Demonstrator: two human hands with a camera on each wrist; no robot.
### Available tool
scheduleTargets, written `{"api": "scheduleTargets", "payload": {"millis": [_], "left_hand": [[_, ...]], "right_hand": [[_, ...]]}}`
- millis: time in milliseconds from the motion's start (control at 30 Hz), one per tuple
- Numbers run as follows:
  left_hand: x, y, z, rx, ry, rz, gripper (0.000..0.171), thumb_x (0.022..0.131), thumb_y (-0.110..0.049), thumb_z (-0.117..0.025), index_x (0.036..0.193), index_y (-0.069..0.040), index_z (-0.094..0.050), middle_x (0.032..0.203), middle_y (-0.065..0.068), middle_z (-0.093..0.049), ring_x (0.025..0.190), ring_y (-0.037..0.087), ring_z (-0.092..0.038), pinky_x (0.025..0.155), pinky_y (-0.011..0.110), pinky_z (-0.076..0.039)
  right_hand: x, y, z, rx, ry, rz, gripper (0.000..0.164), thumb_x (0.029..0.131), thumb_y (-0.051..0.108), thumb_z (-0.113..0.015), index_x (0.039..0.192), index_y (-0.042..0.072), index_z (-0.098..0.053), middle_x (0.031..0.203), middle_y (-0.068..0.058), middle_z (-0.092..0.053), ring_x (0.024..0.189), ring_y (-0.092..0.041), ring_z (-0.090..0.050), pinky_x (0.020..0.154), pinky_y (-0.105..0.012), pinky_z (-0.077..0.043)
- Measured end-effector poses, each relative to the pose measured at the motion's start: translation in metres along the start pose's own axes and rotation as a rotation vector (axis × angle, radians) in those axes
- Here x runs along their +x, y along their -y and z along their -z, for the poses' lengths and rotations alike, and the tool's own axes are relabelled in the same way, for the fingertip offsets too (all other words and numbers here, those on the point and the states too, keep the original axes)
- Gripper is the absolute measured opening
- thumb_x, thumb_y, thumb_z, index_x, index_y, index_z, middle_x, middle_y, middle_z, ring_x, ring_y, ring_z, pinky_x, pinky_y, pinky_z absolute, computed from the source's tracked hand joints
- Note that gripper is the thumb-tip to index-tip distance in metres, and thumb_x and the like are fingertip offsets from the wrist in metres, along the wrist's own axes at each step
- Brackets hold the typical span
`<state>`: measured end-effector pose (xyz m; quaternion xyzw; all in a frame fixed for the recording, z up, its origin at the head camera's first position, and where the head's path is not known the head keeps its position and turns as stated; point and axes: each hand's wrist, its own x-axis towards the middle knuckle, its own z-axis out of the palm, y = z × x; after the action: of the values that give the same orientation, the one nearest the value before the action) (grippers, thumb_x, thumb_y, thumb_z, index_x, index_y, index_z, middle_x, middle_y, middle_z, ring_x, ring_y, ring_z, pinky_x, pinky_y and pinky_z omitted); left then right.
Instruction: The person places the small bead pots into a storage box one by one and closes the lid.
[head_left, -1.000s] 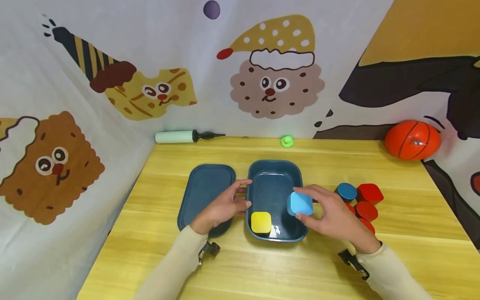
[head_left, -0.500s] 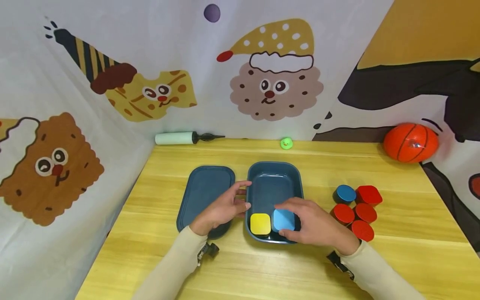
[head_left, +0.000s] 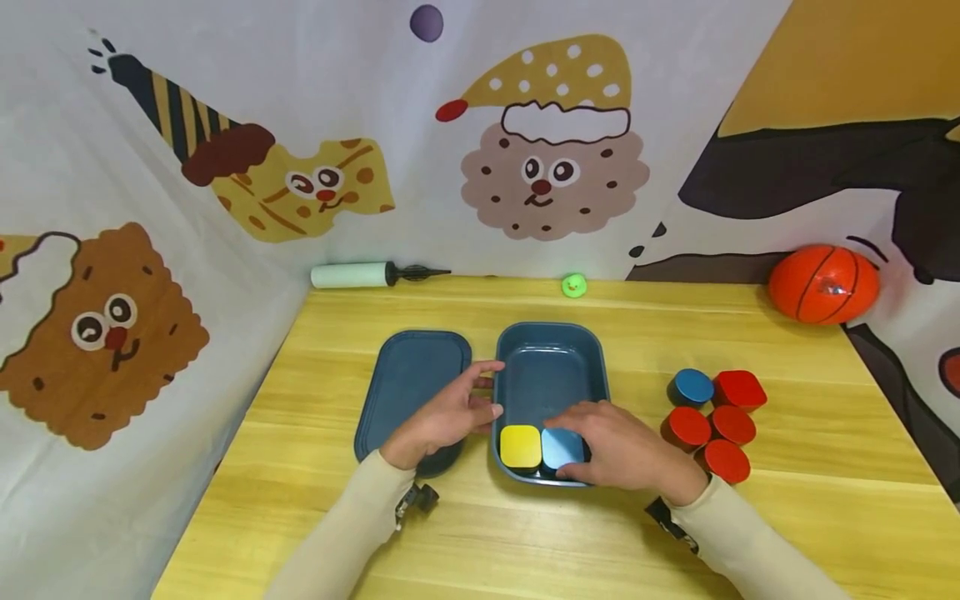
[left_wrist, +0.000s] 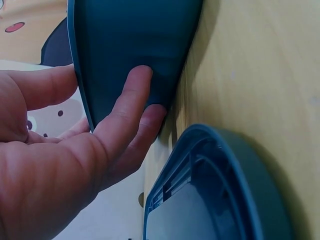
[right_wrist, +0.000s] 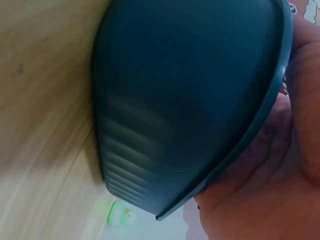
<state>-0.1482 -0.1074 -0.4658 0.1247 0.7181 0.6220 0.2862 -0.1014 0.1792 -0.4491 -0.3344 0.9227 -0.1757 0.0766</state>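
In the head view, my right hand (head_left: 626, 446) pinches a light blue rounded-square block (head_left: 562, 449) between thumb and fingers, inside a dark blue box (head_left: 551, 375). The block sits in the near end, right beside a yellow rounded-square block (head_left: 521, 447). My left hand (head_left: 450, 412) rests at the box's left side; in the left wrist view its fingers (left_wrist: 125, 110) lie fairly straight against the outer wall. The right wrist view shows the box's outer wall (right_wrist: 185, 100), which hides the right fingertips and the block, with the palm (right_wrist: 260, 190) beyond the rim.
The dark blue lid (head_left: 412, 383) lies left of the box, partly under the left forearm. To the right stand a blue round block (head_left: 691, 387) and several red blocks (head_left: 732, 425). Along the back are a hand pump (head_left: 352, 275), a green duck (head_left: 573, 285) and an orange ball (head_left: 825, 283).
My right hand has carried the light blue block from above the box's right rim, left and down into the near end beside the yellow block. The left hand has stayed in place.
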Motion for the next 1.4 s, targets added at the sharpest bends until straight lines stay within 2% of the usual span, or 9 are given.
{"api": "scheduleTargets", "payload": {"millis": [167, 300, 433, 667, 900, 1100, 1233, 1400], "left_hand": [[-0.001, 0.0, -0.001, -0.007, -0.003, 0.006, 0.07, 0.106, -0.003, -0.061, 0.166, -0.019, -0.029, 0.157, 0.023, -0.042, 0.126, 0.036, -0.064, 0.094, 0.044, -0.063], [-0.001, 0.001, -0.001, -0.021, 0.004, 0.014, 0.07, 0.106, -0.003, -0.06, 0.166, -0.02, -0.028, 0.157, 0.023, -0.042, 0.123, 0.034, -0.064, 0.096, 0.046, -0.062], [-0.001, 0.001, 0.0, -0.015, 0.003, 0.015, 0.069, 0.107, -0.005, -0.059, 0.167, -0.021, -0.028, 0.157, 0.021, -0.042, 0.119, 0.03, -0.065, 0.095, 0.046, -0.062], [0.0, 0.001, 0.0, -0.002, 0.001, 0.016, 0.067, 0.108, -0.007, -0.057, 0.167, -0.022, -0.028, 0.16, 0.021, -0.039, 0.12, 0.029, -0.064, 0.096, 0.046, -0.061], [-0.001, 0.001, -0.001, -0.005, 0.007, 0.023, 0.068, 0.108, -0.007, -0.057, 0.167, -0.023, -0.027, 0.162, 0.021, -0.037, 0.121, 0.03, -0.065, 0.097, 0.046, -0.061], [-0.001, 0.001, -0.002, 0.003, 0.01, 0.019, 0.068, 0.109, -0.008, -0.057, 0.168, -0.021, -0.026, 0.162, 0.021, -0.037, 0.122, 0.03, -0.064, 0.098, 0.047, -0.061], [0.0, 0.001, -0.002, 0.001, 0.012, 0.018, 0.068, 0.109, -0.008, -0.056, 0.168, -0.021, -0.026, 0.162, 0.021, -0.037, 0.122, 0.031, -0.064, 0.098, 0.047, -0.061], [-0.001, 0.002, -0.001, 0.011, 0.009, 0.019, 0.069, 0.109, -0.009, -0.057, 0.168, -0.022, -0.025, 0.163, 0.02, -0.037, 0.126, 0.031, -0.062, 0.098, 0.047, -0.061]], "right_hand": [[0.0, 0.001, 0.002, 0.045, 0.015, -0.026, 0.06, 0.084, 0.038, -0.091, 0.135, 0.014, -0.072, 0.132, -0.006, -0.074, 0.118, -0.028, -0.068, 0.101, -0.054, -0.058], [-0.001, 0.0, 0.006, 0.089, -0.003, -0.027, 0.059, 0.086, 0.037, -0.089, 0.136, 0.012, -0.071, 0.132, -0.005, -0.073, 0.118, -0.026, -0.069, 0.099, -0.049, -0.06], [-0.003, -0.004, 0.011, 0.115, -0.067, -0.01, 0.056, 0.088, 0.037, -0.088, 0.136, 0.013, -0.071, 0.129, -0.003, -0.073, 0.116, -0.023, -0.07, 0.097, -0.045, -0.062], [-0.017, -0.016, 0.021, 0.173, -0.246, -0.011, 0.046, 0.092, 0.03, -0.085, 0.133, 0.016, -0.072, 0.126, -0.002, -0.075, 0.108, -0.022, -0.073, 0.09, -0.043, -0.064], [-0.036, -0.037, 0.032, 0.141, -0.382, -0.068, 0.04, 0.093, 0.027, -0.083, 0.131, 0.017, -0.073, 0.129, 0.001, -0.074, 0.104, -0.018, -0.073, 0.082, -0.035, -0.064], [-0.059, -0.058, 0.046, 0.076, -0.47, -0.154, 0.045, 0.09, 0.022, -0.086, 0.132, 0.017, -0.071, 0.127, -0.001, -0.074, 0.092, -0.016, -0.074, 0.076, -0.031, -0.064], [-0.077, -0.07, 0.055, 0.044, -0.514, -0.197, 0.046, 0.09, 0.02, -0.086, 0.133, 0.015, -0.071, 0.123, -0.002, -0.075, 0.088, -0.021, -0.074, 0.07, -0.027, -0.061], [-0.097, -0.093, 0.063, 0.021, -0.531, -0.274, 0.047, 0.092, 0.023, -0.084, 0.135, 0.011, -0.069, 0.128, -0.014, -0.074, 0.1, -0.036, -0.072, 0.076, -0.022, -0.052]]}}
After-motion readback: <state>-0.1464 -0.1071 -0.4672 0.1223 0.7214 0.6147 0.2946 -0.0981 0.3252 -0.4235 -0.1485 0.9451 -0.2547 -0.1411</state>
